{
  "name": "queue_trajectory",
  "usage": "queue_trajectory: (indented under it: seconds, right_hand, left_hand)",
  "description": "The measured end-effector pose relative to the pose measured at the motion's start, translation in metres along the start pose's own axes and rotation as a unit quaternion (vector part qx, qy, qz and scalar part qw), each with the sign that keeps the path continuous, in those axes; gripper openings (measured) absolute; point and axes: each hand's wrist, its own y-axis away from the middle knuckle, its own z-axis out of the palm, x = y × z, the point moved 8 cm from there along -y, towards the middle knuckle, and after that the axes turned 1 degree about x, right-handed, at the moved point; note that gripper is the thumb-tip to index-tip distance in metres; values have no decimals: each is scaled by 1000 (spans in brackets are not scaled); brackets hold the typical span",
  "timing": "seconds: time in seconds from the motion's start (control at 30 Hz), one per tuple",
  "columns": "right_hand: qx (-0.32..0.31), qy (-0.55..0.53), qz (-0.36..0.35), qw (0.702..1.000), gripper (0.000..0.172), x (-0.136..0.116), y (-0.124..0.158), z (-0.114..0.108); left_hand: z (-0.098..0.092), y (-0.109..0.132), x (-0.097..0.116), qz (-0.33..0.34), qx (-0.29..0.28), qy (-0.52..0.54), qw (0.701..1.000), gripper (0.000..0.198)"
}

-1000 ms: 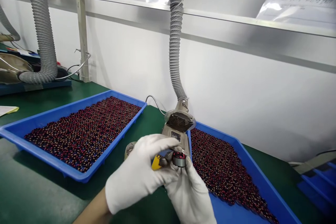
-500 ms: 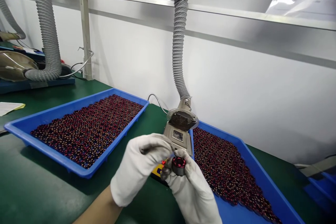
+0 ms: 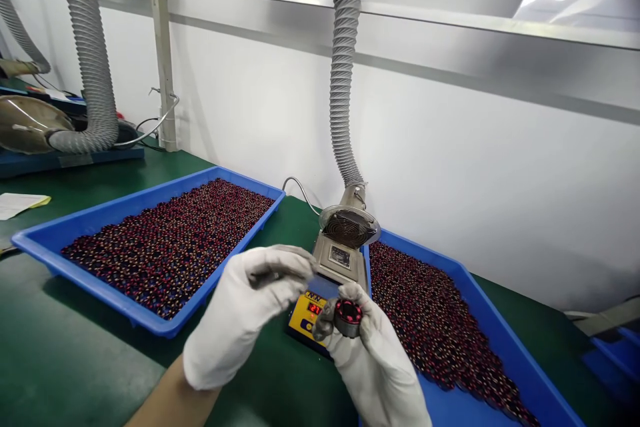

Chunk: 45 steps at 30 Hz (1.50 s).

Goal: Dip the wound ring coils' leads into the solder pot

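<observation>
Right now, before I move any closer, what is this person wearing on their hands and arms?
The left hand and right hand both wear white fabric gloves, with grey-looking smudges on the right glove's fingers. The left forearm shows no sleeve. No markings or cables are visible.

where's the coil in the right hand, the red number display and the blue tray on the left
coil (image 3: 348, 317): head view, on its red top end
red number display (image 3: 315, 308): head view, on the digits
blue tray (image 3: 100, 297): head view, on its front wall
</observation>
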Motion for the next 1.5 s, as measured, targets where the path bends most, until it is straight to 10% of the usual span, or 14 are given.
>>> queue_trajectory:
  seconds: [0.2, 0.37, 0.5, 0.7, 0.8, 0.97, 1.13, 1.33, 1.5]
  right_hand:
    - [78, 100, -58, 990, 26, -8, 1, -13]
    - [143, 231, -196, 942, 27, -25, 4, -24]
    - [215, 359, -375, 827, 27, -42, 21, -24]
    - [157, 560, -514, 630, 28, -32, 41, 18]
    - [172, 587, -549, 569, 30, -28, 47, 28]
    - [239, 545, -526, 608, 34, -35, 48, 23]
    - [240, 532, -508, 634, 36, -34, 49, 18]
    - [225, 542, -511, 627, 40, -30, 47, 20]
    - [213, 537, -512, 636, 40, -29, 46, 20]
  left_hand:
    - [27, -2, -4, -32, -123, -136, 982, 19]
    - [29, 6, 19, 142, -71, -169, 973, 17]
    - [11, 9, 29, 172, -9, -136, 976, 17]
    - [33, 2, -30, -120, -78, 6, 990, 31]
    - [39, 5, -44, -125, -29, 124, 984, 9]
    - [16, 2, -32, -54, 85, 223, 970, 11]
    - [27, -1, -38, -171, -4, 84, 982, 23]
    - [7, 3, -25, -72, 101, 131, 984, 11]
    - [18, 0, -23, -145, 9, 82, 986, 28]
